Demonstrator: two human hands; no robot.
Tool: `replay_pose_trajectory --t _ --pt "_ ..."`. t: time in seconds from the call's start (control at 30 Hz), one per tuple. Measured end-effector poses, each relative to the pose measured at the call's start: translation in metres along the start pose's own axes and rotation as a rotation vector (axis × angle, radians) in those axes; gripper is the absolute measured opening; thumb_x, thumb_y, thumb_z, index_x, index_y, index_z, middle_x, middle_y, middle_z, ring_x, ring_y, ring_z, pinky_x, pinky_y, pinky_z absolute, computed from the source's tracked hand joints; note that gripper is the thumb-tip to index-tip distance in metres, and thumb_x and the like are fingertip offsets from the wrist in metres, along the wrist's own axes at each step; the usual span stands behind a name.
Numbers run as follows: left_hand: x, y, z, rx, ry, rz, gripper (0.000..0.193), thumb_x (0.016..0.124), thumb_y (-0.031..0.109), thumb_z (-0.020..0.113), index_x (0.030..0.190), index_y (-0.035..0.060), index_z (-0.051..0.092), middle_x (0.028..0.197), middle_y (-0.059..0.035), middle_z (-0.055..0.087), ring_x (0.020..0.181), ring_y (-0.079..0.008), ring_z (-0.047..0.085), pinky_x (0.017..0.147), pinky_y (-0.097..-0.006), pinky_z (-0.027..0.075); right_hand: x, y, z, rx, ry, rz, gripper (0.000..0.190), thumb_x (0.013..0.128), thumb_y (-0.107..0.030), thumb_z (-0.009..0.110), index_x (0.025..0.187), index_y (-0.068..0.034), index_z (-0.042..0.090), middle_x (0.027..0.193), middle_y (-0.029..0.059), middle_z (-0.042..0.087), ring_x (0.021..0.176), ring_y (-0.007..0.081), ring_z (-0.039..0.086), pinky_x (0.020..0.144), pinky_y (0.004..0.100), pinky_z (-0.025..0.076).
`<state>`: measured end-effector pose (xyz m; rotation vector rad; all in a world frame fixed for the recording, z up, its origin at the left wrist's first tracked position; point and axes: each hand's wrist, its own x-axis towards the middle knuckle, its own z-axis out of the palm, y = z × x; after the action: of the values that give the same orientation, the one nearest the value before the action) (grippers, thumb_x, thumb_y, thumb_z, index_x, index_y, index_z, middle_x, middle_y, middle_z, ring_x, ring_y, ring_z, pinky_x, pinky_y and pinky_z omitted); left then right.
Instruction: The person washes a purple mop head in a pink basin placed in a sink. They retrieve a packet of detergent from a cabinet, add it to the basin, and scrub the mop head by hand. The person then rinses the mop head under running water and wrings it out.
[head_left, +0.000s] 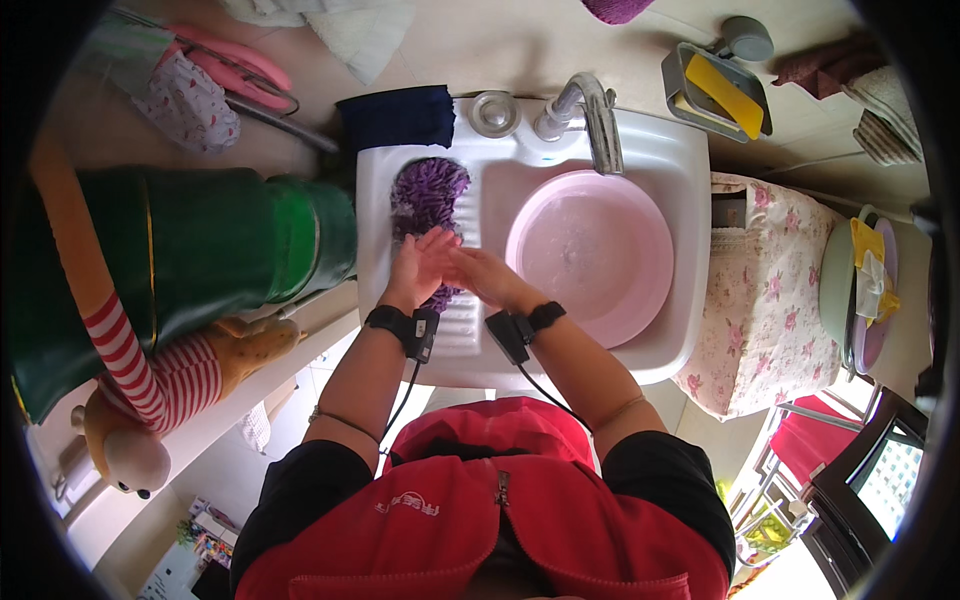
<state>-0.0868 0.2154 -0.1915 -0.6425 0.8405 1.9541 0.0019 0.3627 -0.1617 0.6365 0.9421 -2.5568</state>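
Note:
My left hand (421, 268) is palm up over the ribbed washboard part of a white ceramic laundry sink (690, 247). My right hand (486, 274) meets it from the side, and the fingers of the two hands overlap. I see nothing held in either one; part of the fingers is hidden. Beneath and behind the hands lies a purple chenille mop pad or cloth (429, 191), wet and with whitish suds at its edge. Right of them a pink plastic basin (600, 255) sits in the sink bowl, with cloudy water inside. The chrome faucet (600, 127) arches over its far rim.
A dark blue cloth (397, 118) hangs at the back left corner beside a round metal drain strainer (495, 114). A grey wall caddy (705, 90) holds yellow items. At right stands a floral-covered appliance (765, 300); at left, a large green wrapped object (210, 240) and a plush monkey (135, 442).

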Motion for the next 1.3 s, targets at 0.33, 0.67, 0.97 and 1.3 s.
replay_pose_trajectory --t 0.33,0.67,0.97,1.3 --pt "-0.021 0.02 -0.006 0.044 0.144 0.163 0.052 0.102 0.033 0.043 0.139 -0.0015 0.033 0.14 -0.0226 0.037 0.124 -0.0385 0.047 0.11 -0.0502 0.039 -0.027 0.024 -0.256 0.037 1.097 -0.302 0.032 0.091 -0.029 0.063 0.113 -0.007 0.063 0.096 0.0064 0.066 0.078 0.0168 0.062 0.069 0.0292 0.05" --pt "-0.021 0.014 -0.015 0.048 0.186 0.07 0.036 0.096 0.015 0.056 0.125 -0.0051 0.048 0.123 -0.0217 0.052 0.116 -0.0364 0.055 0.105 -0.0467 0.046 -0.009 0.026 -0.127 0.259 0.067 -0.058 0.045 0.101 -0.037 0.047 0.092 0.003 0.065 0.091 0.0162 0.069 0.084 0.0271 0.068 0.083 0.0405 0.055" --pt "-0.029 0.001 -0.017 1.441 0.175 0.436 0.042 0.085 0.018 0.068 0.122 0.003 0.056 0.12 -0.0144 0.061 0.11 -0.0285 0.059 0.095 -0.0359 0.048 -0.057 0.001 -0.083 -0.836 0.76 -0.381 0.039 0.091 -0.023 0.063 0.123 -0.001 0.057 0.107 0.0196 0.067 0.101 0.0261 0.064 0.089 0.0358 0.049" --pt "-0.037 -0.004 -0.025 1.972 0.1 0.559 0.053 0.07 0.001 0.067 0.122 0.0098 0.056 0.138 -0.016 0.046 0.116 -0.0374 0.052 0.097 -0.0429 0.045 -0.212 0.056 -0.283 -0.396 1.357 0.096 0.053 0.075 -0.025 0.074 0.113 0.008 0.057 0.097 0.0179 0.064 0.081 0.0281 0.062 0.07 0.0402 0.05"
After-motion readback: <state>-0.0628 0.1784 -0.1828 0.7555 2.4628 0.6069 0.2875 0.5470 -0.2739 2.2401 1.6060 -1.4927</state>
